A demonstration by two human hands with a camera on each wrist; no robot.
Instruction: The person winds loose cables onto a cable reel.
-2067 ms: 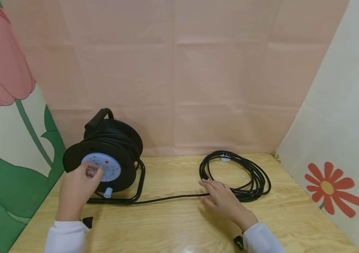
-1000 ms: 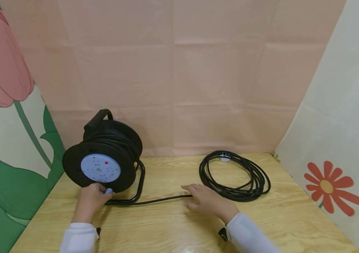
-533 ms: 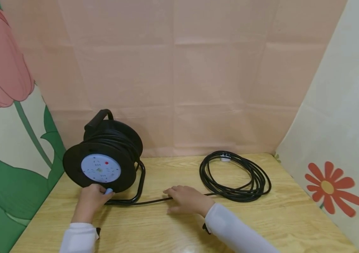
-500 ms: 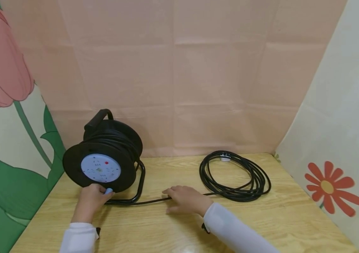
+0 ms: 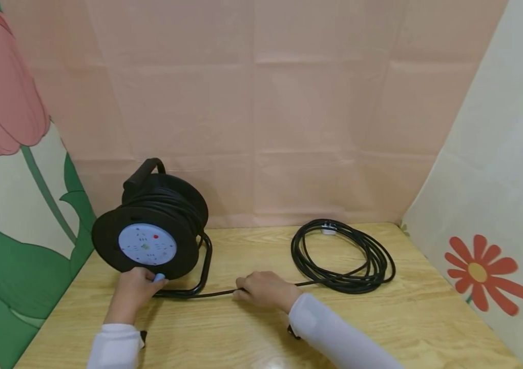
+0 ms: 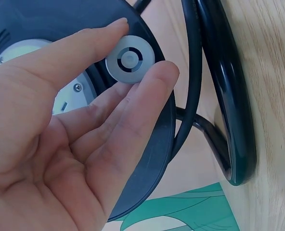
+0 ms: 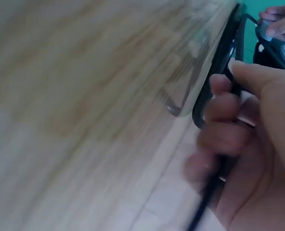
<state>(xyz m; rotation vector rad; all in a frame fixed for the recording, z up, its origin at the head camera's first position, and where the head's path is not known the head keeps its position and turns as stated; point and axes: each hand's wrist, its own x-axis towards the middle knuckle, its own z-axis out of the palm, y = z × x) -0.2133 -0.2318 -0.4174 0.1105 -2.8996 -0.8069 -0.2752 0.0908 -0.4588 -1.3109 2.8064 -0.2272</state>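
A black cable reel (image 5: 150,215) with a pale blue socket face stands on the table's left side. My left hand (image 5: 133,291) pinches the reel's light blue crank knob (image 6: 130,59) between thumb and fingers, below the socket face. From the reel's foot a black cable (image 5: 217,294) runs right to a loose coil (image 5: 367,277) on the tabletop. Between reel and coil, my right hand (image 5: 266,290) grips this cable; in the right wrist view the fingers curl round the cable (image 7: 207,192), slightly blurred.
The reel's tubular stand (image 5: 207,266) touches the wooden table (image 5: 224,338). A white plug (image 5: 329,229) lies at the coil's back edge. A pink backdrop (image 5: 289,128) rises behind, with flower-printed panels at both sides.
My left hand came down from the socket face to the crank knob. My right hand slid left along the cable, away from the coil, and its fingers have closed round it.
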